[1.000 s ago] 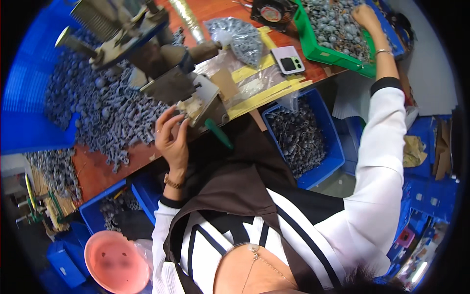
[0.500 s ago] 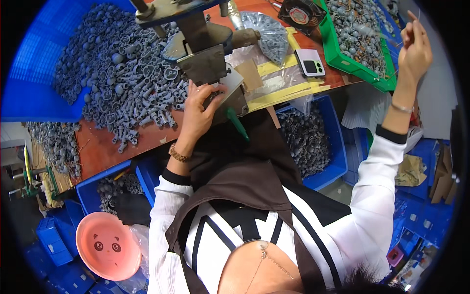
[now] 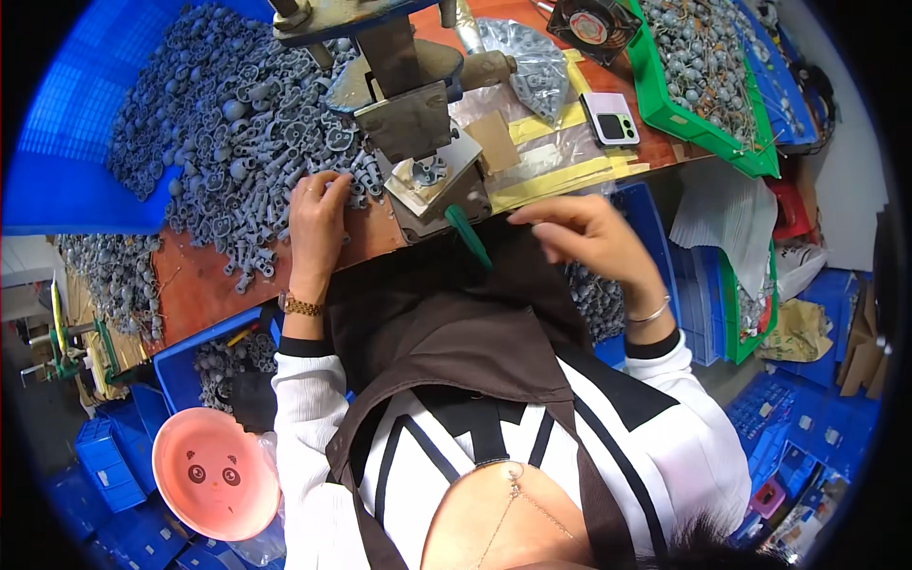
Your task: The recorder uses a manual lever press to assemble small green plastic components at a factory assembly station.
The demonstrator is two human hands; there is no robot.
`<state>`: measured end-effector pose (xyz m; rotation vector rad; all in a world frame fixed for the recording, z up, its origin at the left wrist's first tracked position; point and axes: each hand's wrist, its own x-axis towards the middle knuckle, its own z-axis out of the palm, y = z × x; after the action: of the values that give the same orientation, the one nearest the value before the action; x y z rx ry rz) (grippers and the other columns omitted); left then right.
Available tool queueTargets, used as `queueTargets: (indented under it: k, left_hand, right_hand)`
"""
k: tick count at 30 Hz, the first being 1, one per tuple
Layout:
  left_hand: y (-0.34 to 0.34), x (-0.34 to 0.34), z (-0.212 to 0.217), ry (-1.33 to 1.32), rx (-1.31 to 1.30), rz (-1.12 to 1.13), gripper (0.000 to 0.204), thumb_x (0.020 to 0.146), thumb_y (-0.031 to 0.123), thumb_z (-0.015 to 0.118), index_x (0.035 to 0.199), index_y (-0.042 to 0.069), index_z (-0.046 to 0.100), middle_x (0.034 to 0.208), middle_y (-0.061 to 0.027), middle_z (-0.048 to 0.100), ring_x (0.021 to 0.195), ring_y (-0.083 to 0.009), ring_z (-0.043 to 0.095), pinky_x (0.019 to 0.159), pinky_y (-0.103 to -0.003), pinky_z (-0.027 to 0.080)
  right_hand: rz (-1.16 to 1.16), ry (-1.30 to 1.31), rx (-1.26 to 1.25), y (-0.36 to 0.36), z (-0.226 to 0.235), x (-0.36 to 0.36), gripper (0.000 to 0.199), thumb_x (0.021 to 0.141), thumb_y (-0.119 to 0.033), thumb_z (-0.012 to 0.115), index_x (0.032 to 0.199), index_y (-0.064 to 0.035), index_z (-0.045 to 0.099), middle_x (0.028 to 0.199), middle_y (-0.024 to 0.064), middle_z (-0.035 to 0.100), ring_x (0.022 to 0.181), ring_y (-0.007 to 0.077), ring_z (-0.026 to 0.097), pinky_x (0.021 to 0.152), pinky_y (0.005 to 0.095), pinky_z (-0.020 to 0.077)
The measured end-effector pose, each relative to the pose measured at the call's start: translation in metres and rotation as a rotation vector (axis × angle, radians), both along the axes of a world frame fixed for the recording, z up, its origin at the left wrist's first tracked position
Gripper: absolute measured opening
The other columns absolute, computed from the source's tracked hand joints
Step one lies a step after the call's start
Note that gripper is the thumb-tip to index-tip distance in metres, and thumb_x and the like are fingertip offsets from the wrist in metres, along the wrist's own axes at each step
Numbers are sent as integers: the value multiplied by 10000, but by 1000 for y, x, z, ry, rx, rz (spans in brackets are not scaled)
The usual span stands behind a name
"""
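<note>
My left hand [image 3: 318, 214] is at the near edge of a heap of small grey plastic parts [image 3: 252, 123], fingers curled and pressed together; whatever is between them is hidden. A bench press [image 3: 404, 123] stands to its right, its metal block above a pale fixture [image 3: 410, 201]. A grey plastic part [image 3: 430, 172] rests on that fixture. From the press base a green handle [image 3: 467, 237] sticks out towards me. My right hand [image 3: 598, 239] hovers in front of the table edge, right of the handle, fingers stretched out and thumb apart, holding nothing visible.
A green tray [image 3: 655, 100] of grey parts on wires, a small fan [image 3: 597, 28], a phone [image 3: 610, 120] and a plastic bag of parts [image 3: 532, 71] lie on the right. Blue bins [image 3: 655, 223] stand below the table. A pink basin [image 3: 217, 508] is at lower left.
My right hand has come from beyond the green tray back to near the press. My left hand has left the press fixture and moved left to the heap, uncovering the part on the fixture.
</note>
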<state>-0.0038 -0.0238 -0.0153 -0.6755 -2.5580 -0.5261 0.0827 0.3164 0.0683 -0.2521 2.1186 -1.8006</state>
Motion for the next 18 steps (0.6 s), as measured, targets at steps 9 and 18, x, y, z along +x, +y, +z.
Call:
queueTargets:
  k: [9, 18]
  left_hand:
    - [50, 34, 8, -648, 1510, 74, 188, 909, 37, 623, 1092, -6, 617, 877, -48, 655, 790, -149, 677, 724, -248, 543]
    - [69, 54, 23, -814, 1690, -77, 166, 896, 63, 647, 1052, 11, 617, 889, -62, 673, 786, -142, 682, 672, -228, 552]
  right_hand:
    - [-269, 498, 63, -80, -38, -12, 166, 819, -57, 679, 696, 18, 597, 584, 62, 541, 494, 99, 490, 466, 260, 354]
    - [-303, 607, 190, -90, -32, -15, 157, 798, -55, 671, 686, 9, 582, 590, 76, 532, 465, 148, 494, 457, 275, 364]
